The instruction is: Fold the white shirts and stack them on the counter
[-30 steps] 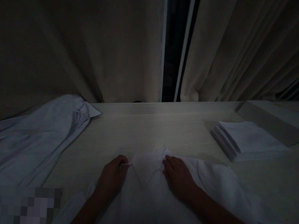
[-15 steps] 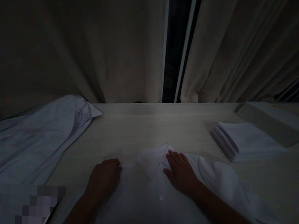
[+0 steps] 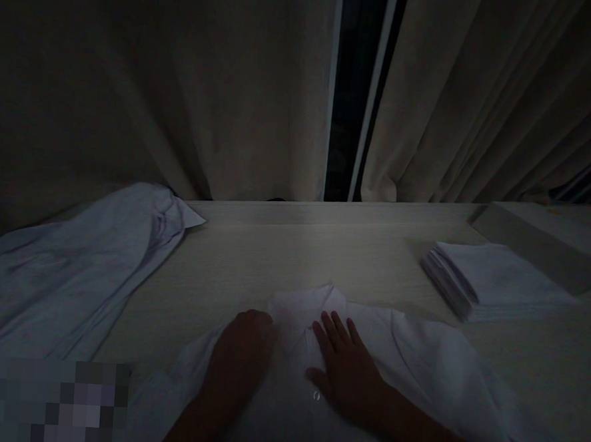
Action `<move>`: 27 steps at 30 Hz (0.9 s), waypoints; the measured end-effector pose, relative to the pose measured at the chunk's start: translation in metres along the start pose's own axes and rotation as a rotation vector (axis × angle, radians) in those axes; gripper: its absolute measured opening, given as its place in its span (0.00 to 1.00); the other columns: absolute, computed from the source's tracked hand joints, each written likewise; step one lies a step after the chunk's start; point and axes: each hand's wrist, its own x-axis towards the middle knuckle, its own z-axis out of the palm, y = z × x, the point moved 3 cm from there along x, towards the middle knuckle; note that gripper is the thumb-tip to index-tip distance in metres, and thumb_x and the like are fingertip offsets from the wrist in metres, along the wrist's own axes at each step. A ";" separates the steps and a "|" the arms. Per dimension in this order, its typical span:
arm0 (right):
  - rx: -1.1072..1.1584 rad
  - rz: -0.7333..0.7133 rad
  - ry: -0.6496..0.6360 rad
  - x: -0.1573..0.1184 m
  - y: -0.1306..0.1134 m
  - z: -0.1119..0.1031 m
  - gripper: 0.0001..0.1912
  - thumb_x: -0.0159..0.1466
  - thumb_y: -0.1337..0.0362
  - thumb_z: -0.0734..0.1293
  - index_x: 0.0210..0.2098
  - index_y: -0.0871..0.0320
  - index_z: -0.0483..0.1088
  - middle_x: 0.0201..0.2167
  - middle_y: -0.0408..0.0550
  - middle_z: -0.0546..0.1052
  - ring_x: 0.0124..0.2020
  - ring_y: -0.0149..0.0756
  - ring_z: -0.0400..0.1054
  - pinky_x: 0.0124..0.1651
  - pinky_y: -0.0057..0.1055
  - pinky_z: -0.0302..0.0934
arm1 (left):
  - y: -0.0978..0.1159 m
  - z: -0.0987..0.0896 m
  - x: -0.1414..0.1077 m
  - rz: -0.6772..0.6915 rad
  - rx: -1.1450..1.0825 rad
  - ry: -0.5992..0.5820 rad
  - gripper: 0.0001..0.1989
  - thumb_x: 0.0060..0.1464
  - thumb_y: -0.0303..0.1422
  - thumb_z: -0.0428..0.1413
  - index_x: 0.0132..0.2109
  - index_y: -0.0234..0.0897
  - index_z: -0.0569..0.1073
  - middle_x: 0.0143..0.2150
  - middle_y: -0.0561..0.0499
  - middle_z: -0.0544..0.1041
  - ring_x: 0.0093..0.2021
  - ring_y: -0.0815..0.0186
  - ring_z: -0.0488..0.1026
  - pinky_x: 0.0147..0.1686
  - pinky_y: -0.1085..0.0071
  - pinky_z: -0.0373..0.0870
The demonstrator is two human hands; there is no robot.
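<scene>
A white button-front shirt (image 3: 290,381) lies spread before me, its collar at the far end and a small button below it. My right hand (image 3: 349,361) rests flat on the shirt front just below the collar, fingers apart and stretched out. Beside the collar on the left is my left hand (image 3: 242,344), its fingers curled down at the fabric and blurred by motion. Its fingertips are hidden, so whether cloth is pinched in them does not show.
Rumpled white cloth (image 3: 72,274) is heaped at the left. To the right sits a stack of folded white cloth (image 3: 502,280), with a box-like object (image 3: 544,243) behind it. Curtains (image 3: 263,99) hang beyond the pale table (image 3: 294,247). A pixelated patch covers the lower left.
My left hand has moved right from the shirt's shoulder edge to beside the collar, and the shoulder cloth now shows left of it. My right hand has slid slightly down from the collar.
</scene>
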 end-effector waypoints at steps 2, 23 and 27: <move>-0.008 -0.005 0.021 0.002 0.001 -0.002 0.37 0.68 0.44 0.54 0.69 0.56 0.45 0.70 0.52 0.45 0.70 0.51 0.35 0.68 0.55 0.39 | 0.017 0.012 -0.005 0.040 -0.095 -0.084 0.13 0.61 0.36 0.46 0.43 0.37 0.73 0.43 0.46 0.74 0.45 0.61 0.70 0.47 0.65 0.65; -0.069 0.148 0.140 0.003 0.034 -0.006 0.28 0.70 0.51 0.53 0.62 0.59 0.60 0.65 0.56 0.59 0.66 0.49 0.49 0.67 0.50 0.44 | 0.001 0.054 -0.038 -0.099 0.130 -0.250 0.44 0.54 0.55 0.45 0.69 0.31 0.49 0.72 0.36 0.42 0.70 0.43 0.39 0.61 0.37 0.46; -0.044 0.134 0.066 0.005 0.037 -0.006 0.38 0.66 0.41 0.53 0.67 0.61 0.52 0.69 0.56 0.50 0.69 0.51 0.41 0.68 0.51 0.40 | 0.004 0.063 -0.040 -0.082 0.155 -0.165 0.47 0.53 0.61 0.37 0.69 0.30 0.48 0.72 0.38 0.37 0.71 0.44 0.32 0.61 0.34 0.35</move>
